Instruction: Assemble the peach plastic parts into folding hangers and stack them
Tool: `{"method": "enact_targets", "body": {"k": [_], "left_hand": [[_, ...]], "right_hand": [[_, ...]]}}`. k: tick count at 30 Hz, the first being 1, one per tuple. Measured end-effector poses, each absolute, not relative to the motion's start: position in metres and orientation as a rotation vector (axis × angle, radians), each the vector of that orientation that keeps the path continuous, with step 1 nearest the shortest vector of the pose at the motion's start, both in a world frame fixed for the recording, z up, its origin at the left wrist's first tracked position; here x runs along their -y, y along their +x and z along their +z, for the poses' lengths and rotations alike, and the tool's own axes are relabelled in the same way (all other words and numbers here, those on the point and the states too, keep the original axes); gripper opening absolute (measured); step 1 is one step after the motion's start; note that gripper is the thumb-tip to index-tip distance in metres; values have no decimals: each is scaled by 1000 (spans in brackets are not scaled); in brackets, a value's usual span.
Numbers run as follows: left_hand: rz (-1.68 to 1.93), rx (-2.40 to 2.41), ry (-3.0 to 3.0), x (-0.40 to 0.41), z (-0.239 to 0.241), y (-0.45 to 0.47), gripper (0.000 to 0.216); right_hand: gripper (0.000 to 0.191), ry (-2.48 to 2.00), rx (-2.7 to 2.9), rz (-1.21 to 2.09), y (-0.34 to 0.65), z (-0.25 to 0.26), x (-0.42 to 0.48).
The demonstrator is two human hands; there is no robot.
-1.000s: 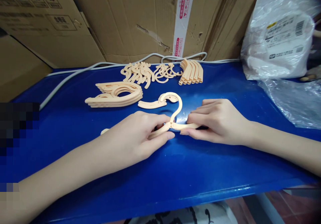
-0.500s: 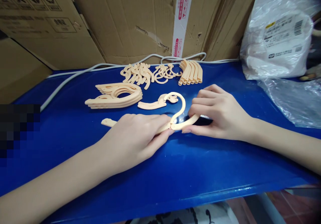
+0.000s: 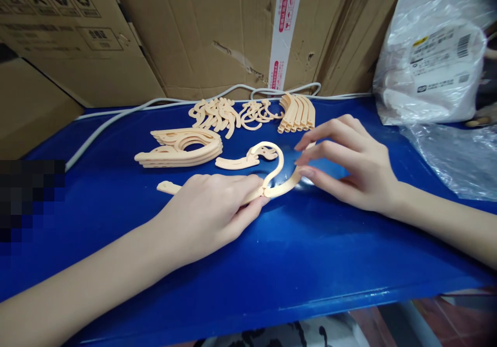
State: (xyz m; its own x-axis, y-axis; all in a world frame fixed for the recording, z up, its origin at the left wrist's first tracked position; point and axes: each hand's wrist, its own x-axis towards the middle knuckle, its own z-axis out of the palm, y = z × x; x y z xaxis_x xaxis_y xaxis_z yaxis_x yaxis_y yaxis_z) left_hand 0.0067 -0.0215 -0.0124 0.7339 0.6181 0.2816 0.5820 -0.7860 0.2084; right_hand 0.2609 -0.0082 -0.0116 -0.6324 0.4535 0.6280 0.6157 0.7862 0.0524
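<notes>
A cream plastic folding clothes hanger, its hook (image 3: 277, 158) pointing up and away from me, lies under my left hand (image 3: 212, 207). That hand is closed around the hanger's left arm near the centre joint, and the arm's end (image 3: 166, 187) sticks out past the knuckles. The hanger's right arm (image 3: 287, 185) angles upward to the right. Over its far end, my right hand (image 3: 345, 160) has its fingers apart, with thumb and fingertips at the arm. Just beyond the hook lie loose hanger parts (image 3: 237, 163).
Stacked hanger pieces (image 3: 178, 153) lie at left on the blue table (image 3: 272, 264). Farther back are piles of curved parts (image 3: 215, 114), hooks (image 3: 252, 114) and hanger arms (image 3: 297, 113). A white cable (image 3: 116, 119) runs before cardboard boxes (image 3: 217, 31). Plastic bags (image 3: 430, 62) sit at right.
My right hand has loosened its grip and spread its fingers, shifting slightly up and right. The hanger's right arm has swung upward. My left hand has stayed on the hanger.
</notes>
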Motion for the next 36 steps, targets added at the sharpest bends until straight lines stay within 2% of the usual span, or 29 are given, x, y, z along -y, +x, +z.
{"method": "enact_targets", "body": {"k": [4, 7, 18, 26, 36], "left_hand": [[518, -993, 2820, 22, -13, 5, 25], [493, -997, 2807, 22, -12, 4, 23], [544, -915, 2774, 22, -16, 6, 26], [485, -902, 2772, 23, -15, 6, 26], [468, -845, 2803, 25, -18, 6, 19]], "right_hand": [[6, -501, 2445, -314, 259, -11, 16], [7, -448, 2492, -312, 255, -15, 21], [25, -685, 2470, -86, 258, -22, 15], [25, -754, 2479, -52, 256, -19, 17], [24, -676, 2500, -220, 254, -16, 13]]}}
